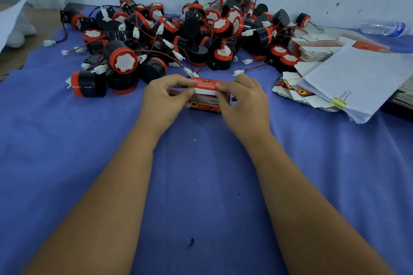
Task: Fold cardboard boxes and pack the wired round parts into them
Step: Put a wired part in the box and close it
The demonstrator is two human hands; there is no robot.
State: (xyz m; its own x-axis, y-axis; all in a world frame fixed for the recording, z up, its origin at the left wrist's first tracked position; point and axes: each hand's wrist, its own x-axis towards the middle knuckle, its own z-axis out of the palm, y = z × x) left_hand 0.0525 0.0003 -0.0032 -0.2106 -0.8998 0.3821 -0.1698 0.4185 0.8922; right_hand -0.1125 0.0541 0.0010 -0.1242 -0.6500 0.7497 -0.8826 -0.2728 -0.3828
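Observation:
A small red and white cardboard box (206, 98) stands on the blue cloth at the middle of the view. My left hand (164, 100) grips its left end and my right hand (243, 101) grips its right end. Thumbs and forefingers of both hands pinch the white top flap. Behind the box lies a big heap of black and red round parts (178, 35) with red and black wires and white plugs. What is inside the box is hidden.
Flat unfolded boxes (312, 49) are stacked at the right, beside a sheaf of white paper (357, 80) held by a yellow binder clip (338, 100). A plastic bottle (384, 28) lies at the far right by the white wall. The blue cloth (201, 185) covers the table.

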